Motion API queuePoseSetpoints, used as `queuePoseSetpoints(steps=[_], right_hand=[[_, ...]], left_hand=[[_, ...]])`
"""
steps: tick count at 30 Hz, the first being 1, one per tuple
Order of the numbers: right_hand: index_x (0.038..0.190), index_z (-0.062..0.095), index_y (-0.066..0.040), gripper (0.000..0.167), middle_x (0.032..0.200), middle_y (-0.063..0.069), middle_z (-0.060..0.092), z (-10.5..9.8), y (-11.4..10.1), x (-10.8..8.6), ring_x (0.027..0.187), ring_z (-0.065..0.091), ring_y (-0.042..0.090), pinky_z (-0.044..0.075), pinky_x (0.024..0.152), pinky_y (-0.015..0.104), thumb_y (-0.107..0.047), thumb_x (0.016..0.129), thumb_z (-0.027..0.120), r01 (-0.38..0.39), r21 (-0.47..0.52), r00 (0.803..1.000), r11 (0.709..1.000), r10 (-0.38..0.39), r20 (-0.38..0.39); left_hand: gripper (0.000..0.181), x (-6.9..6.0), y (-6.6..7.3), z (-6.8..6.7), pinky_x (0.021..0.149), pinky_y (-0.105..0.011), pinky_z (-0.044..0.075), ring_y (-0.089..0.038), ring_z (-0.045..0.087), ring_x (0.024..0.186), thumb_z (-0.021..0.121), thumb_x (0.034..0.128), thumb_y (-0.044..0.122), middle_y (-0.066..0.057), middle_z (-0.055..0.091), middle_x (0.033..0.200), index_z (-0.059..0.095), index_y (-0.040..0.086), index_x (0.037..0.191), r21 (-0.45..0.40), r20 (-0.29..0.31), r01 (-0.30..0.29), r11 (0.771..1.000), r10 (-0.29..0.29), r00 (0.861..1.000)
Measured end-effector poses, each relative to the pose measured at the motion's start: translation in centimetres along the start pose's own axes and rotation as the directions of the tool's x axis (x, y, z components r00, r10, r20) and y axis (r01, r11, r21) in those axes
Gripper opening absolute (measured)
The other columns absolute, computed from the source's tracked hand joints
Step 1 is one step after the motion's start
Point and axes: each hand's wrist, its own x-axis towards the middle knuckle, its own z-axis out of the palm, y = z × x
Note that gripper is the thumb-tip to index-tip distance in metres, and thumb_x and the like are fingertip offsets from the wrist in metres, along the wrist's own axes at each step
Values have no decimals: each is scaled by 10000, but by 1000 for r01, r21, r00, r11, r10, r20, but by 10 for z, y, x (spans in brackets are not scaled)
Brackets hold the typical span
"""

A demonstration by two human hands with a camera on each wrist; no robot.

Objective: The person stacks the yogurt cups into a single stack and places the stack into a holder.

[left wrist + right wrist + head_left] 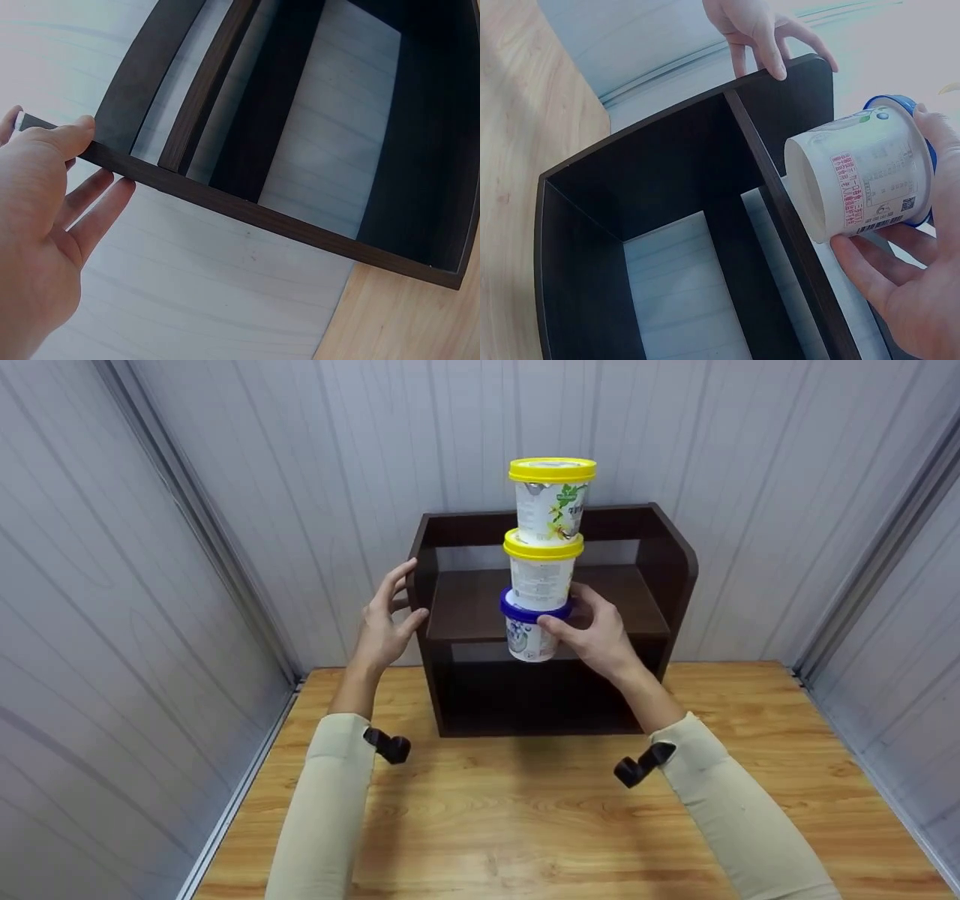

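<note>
My right hand [604,641] grips a white tub with a blue lid [523,640], thumb near the lid's rim and fingers round the far side. On that tub stands a white tub with a yellow lid [536,585], and a second yellow-lidded tub [534,514] tops the stack. The column looks slightly uneven and is in front of the dark brown shelf [469,604]. In the right wrist view the blue-lidded tub [870,172] shows its bare base, off the shelf board. My left hand [45,225] holds the shelf's left side panel [225,206], thumb on one face and fingers on the other.
The shelf has an upper board and a lower compartment [532,697], and stands on a wooden-look surface [480,810]. Pale panelled walls [300,472] enclose it at the back and both sides. Small black cameras [390,745] are strapped to both sleeves.
</note>
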Motion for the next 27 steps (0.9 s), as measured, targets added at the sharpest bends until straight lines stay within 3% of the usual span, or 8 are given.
queuePoseSetpoints(steps=[18,27], right_hand=[[1456,461,11,669,1321,211,610,-10,6,21,1163,619,316,593,850,418,-221,912,773,-23,-12,1000,1000,24,9],[1456,469,5,673,1310,210,622,-14,10,28,1159,624,304,563,899,397,-227,907,781,-21,-58,1000,998,20,-13]], left_hand=[[706,1,-1,0,989,-498,511,-323,604,1217,705,931,28,-4,432,1554,419,242,1540,0,-2,26,1000,-26,1000],[719,3,-1,0,997,-477,508,-286,563,1278,711,927,22,-1,433,1549,416,255,1540,9,-3,23,1000,-23,1000]])
